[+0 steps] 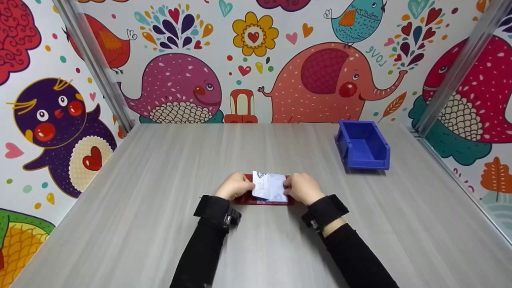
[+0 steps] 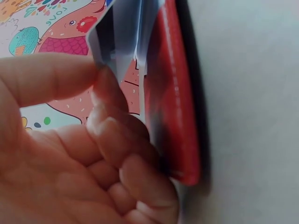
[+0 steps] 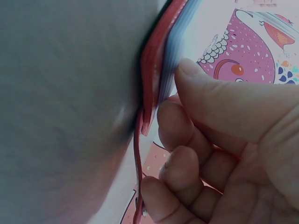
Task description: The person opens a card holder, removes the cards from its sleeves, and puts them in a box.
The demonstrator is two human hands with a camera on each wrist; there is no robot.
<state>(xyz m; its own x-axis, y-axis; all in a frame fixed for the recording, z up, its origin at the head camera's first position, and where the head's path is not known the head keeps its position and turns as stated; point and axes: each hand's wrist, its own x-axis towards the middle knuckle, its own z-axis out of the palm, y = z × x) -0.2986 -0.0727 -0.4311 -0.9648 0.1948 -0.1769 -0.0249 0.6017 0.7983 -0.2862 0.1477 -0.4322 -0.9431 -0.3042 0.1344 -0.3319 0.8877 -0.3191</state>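
A red, stitched wallet-like case point(image 1: 245, 199) lies opened out on the table, with a stack of pale bluish leaves point(image 1: 277, 188) inside. My left hand point(image 1: 235, 185) pinches the corner of a raised white leaf point(image 1: 260, 185) between thumb and forefinger. In the left wrist view this leaf point(image 2: 105, 39) stands away from the red cover point(image 2: 175, 107). At the other side, my right hand point(image 1: 304, 187) holds the edge of the leaf stack point(image 3: 172, 60), thumb on top. A thin red strap point(image 3: 137, 154) hangs by its lower fingertips in the right wrist view.
A blue open-topped bin point(image 1: 366, 150) stands at the back right of the wood-grain table point(image 1: 160, 172). Walls with printed cartoon animals point(image 1: 320, 84) enclose the back and sides, with metal posts point(image 1: 96, 64) at the corners.
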